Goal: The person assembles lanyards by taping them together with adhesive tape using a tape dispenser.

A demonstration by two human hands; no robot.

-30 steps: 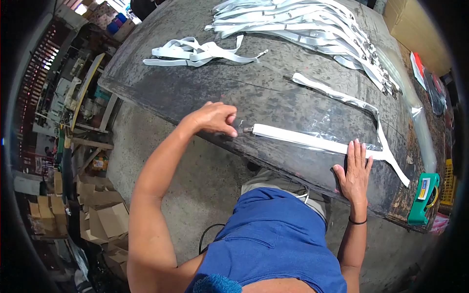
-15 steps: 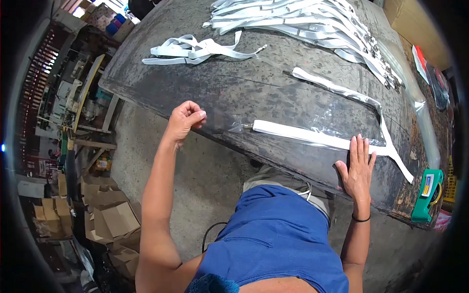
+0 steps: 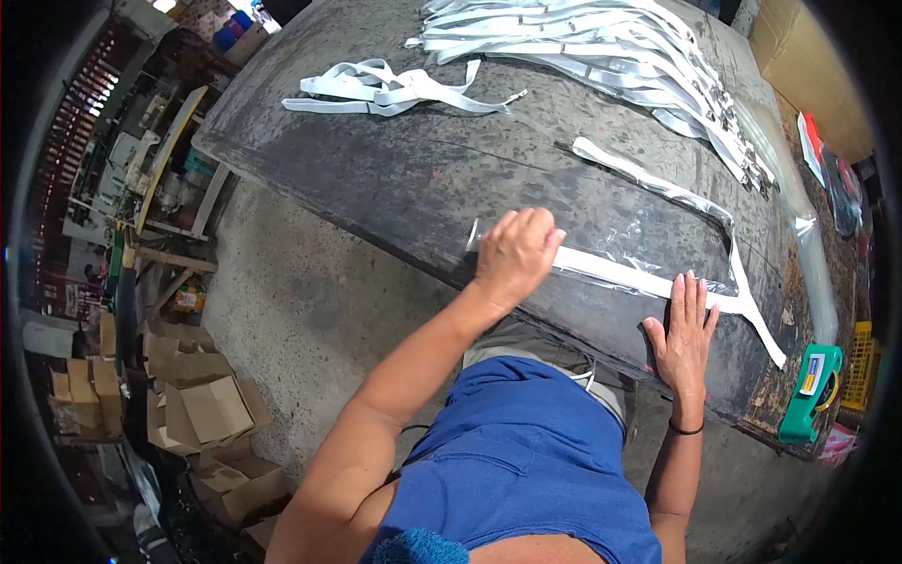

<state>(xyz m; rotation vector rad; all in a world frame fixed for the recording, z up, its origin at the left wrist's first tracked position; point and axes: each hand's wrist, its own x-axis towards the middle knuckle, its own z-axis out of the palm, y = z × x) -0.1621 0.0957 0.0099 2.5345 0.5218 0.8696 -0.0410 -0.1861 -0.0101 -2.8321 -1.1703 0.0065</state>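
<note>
A white strap in clear plastic film lies along the table's near edge. My left hand is closed over its left end; what its fingers hold is hidden, and a bit of clear film shows just left of it. My right hand rests flat, fingers stretched, on the strap's right part. From there one branch of the strap runs up and back to the left, partly in film, and a short end points down to the right.
A heap of white straps lies at the back, a smaller bundle at the back left. A green tape dispenser and a long clear film roll are at the right. Cardboard boxes stand on the floor left.
My left hand has moved right from beyond the table edge onto the strap's left end. My right hand has stayed on the strap. The view has shifted slightly.
</note>
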